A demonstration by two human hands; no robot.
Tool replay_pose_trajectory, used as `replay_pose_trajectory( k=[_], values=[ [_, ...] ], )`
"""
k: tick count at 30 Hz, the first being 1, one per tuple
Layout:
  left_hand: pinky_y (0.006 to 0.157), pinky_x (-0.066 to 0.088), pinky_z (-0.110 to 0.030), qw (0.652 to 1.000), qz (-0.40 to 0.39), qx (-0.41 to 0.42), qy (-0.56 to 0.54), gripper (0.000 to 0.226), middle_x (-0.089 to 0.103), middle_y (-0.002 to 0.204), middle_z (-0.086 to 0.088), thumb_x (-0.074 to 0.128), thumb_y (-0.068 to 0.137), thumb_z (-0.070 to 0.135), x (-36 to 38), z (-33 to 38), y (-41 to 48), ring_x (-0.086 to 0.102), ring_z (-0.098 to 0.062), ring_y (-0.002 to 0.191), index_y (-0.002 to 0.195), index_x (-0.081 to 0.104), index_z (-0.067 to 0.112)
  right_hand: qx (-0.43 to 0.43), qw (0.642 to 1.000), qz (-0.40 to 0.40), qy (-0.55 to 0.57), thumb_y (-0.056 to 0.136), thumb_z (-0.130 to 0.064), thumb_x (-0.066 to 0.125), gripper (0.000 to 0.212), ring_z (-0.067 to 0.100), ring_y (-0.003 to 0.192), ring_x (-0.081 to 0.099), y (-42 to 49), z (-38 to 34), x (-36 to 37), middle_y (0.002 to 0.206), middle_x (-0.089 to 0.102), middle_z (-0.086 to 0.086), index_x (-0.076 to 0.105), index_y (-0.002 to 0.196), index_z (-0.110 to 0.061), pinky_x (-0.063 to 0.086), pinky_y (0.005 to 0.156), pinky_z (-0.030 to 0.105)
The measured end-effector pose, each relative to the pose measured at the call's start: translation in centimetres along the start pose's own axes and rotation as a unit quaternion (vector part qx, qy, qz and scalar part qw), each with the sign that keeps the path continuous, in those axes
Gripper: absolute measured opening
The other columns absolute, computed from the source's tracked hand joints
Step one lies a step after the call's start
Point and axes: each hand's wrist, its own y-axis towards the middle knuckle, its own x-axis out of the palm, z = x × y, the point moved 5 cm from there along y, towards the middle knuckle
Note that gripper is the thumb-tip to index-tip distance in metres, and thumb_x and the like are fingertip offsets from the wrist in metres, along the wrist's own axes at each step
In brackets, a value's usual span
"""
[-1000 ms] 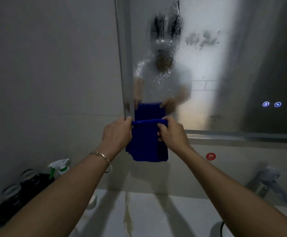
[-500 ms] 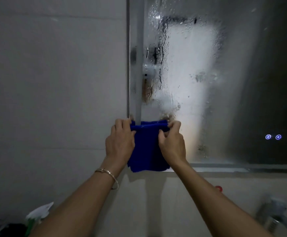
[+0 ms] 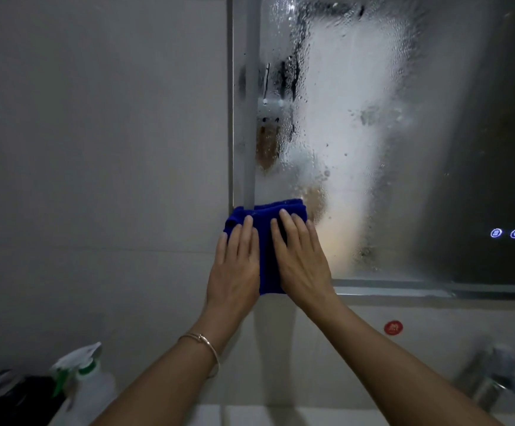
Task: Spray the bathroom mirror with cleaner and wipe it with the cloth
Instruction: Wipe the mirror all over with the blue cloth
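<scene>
Left hand [image 3: 234, 269] and right hand [image 3: 304, 259], fingers straight, flat on blue cloth [image 3: 265, 216] against wet mirror [image 3: 357, 118] corner.

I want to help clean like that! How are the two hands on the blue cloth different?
The left hand has a thin bracelet on its wrist; the right hand wears none. The left hand sits by the edge of the mirror; the right hand reaches a little higher, over the wet glass. Both lie flat with straight fingers, pressing the cloth against the mirror.
</scene>
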Motion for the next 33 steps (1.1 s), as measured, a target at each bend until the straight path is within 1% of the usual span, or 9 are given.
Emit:
replay_pose_trajectory(
  k=[2, 5, 8, 11, 16, 21, 27, 30, 33],
  values=[
    [0.112, 0.022, -0.048, 1.000, -0.020, 0.012, 0.019, 0.090, 0.017, 0.152, -0.022, 0.064, 0.074, 0.032, 1.0, 0.2, -0.5, 0.024, -0.037, 0.139, 0.143, 0.019, -0.004, -0.013, 1.000, 0.019, 0.006, 0.066, -0.022, 0.082, 0.084, 0.037, 0.134, 0.033, 0.1, -0.1, 0.0, 0.143, 0.041, 0.022, 0.041, 0.136, -0.001, 0.028, 0.109, 0.049],
    [0.112, 0.023, -0.052, 0.999, -0.039, 0.027, -0.011, 0.124, 0.006, 0.154, -0.020, 0.078, 0.062, 0.045, 2.0, -0.3, -0.5, 0.011, -0.040, 0.141, 0.148, -0.003, 0.007, -0.039, 0.998, 0.006, 0.040, 0.057, -0.034, 0.088, 0.107, 0.040, 0.138, 0.028, -0.2, 0.0, 0.4, 0.147, 0.035, 0.025, 0.030, 0.143, -0.006, 0.019, 0.109, 0.050],
    [0.111, 0.016, -0.052, 0.998, -0.056, 0.037, -0.008, 0.138, -0.003, 0.155, -0.018, 0.078, 0.055, 0.059, 3.2, -0.9, -0.5, 0.002, -0.040, 0.142, 0.147, -0.016, 0.014, -0.051, 0.998, -0.008, 0.044, 0.071, -0.036, 0.077, 0.096, 0.036, 0.143, 0.014, -0.7, 0.2, 1.2, 0.152, 0.024, 0.023, 0.023, 0.147, -0.009, 0.011, 0.110, 0.052],
    [0.111, 0.008, -0.052, 0.998, -0.055, 0.043, 0.000, 0.136, -0.014, 0.154, -0.016, 0.073, 0.059, 0.064, 4.1, -1.3, -0.7, -0.003, -0.038, 0.142, 0.146, -0.019, 0.015, -0.061, 0.997, -0.021, 0.032, 0.079, -0.037, 0.069, 0.090, 0.032, 0.143, 0.007, -0.9, 0.6, 2.1, 0.155, 0.016, 0.019, 0.018, 0.149, -0.011, 0.008, 0.114, 0.049],
    [0.112, 0.008, -0.050, 0.996, -0.064, 0.063, 0.013, 0.124, -0.013, 0.154, -0.017, 0.063, 0.068, 0.068, 5.1, -1.8, -1.6, -0.003, -0.038, 0.142, 0.147, -0.016, 0.014, -0.048, 0.997, -0.044, 0.043, 0.073, -0.055, 0.071, 0.109, 0.026, 0.144, -0.015, -1.7, -0.2, 3.5, 0.155, 0.002, 0.014, 0.006, 0.149, -0.013, -0.010, 0.116, 0.042],
    [0.112, 0.008, -0.049, 0.994, -0.061, 0.069, 0.065, 0.124, -0.026, 0.151, -0.020, 0.072, 0.071, 0.050, 6.9, -2.3, -3.5, -0.019, -0.039, 0.140, 0.146, -0.019, 0.012, -0.025, 0.999, -0.034, 0.034, 0.069, -0.051, 0.077, 0.122, 0.027, 0.144, -0.018, -3.7, -1.8, 5.7, 0.156, 0.003, 0.015, -0.005, 0.151, -0.014, -0.005, 0.116, 0.045],
    [0.110, 0.015, -0.053, 0.994, -0.026, 0.101, 0.037, 0.120, -0.021, 0.153, -0.018, 0.077, 0.069, 0.028, 8.5, -2.5, -4.7, -0.016, -0.038, 0.141, 0.148, -0.012, 0.014, 0.005, 0.998, 0.010, 0.066, 0.087, -0.051, 0.053, 0.096, 0.028, 0.146, -0.013, -5.8, -3.3, 7.3, 0.157, -0.022, 0.010, -0.009, 0.151, -0.016, -0.001, 0.117, 0.045],
    [0.116, 0.010, -0.053, 0.991, -0.031, 0.128, 0.002, 0.114, -0.020, 0.154, -0.016, 0.072, 0.070, 0.039, 8.6, -2.9, -5.0, -0.015, -0.036, 0.141, 0.149, -0.007, 0.016, 0.028, 0.995, 0.007, 0.092, 0.090, -0.058, 0.033, 0.085, 0.027, 0.145, -0.014, -6.0, -3.8, 7.9, 0.156, -0.023, 0.009, -0.010, 0.151, -0.017, -0.006, 0.117, 0.043],
    [0.116, 0.009, -0.052, 0.984, -0.048, 0.154, -0.069, 0.105, -0.014, 0.155, -0.015, 0.062, 0.069, 0.044, 7.9, -3.0, -5.0, -0.009, -0.037, 0.143, 0.150, 0.001, 0.015, 0.027, 0.992, 0.014, 0.124, 0.096, -0.052, 0.024, 0.073, 0.025, 0.145, -0.015, -6.0, -3.7, 7.8, 0.156, -0.025, 0.006, -0.011, 0.150, -0.019, -0.007, 0.117, 0.042]
  ],
)
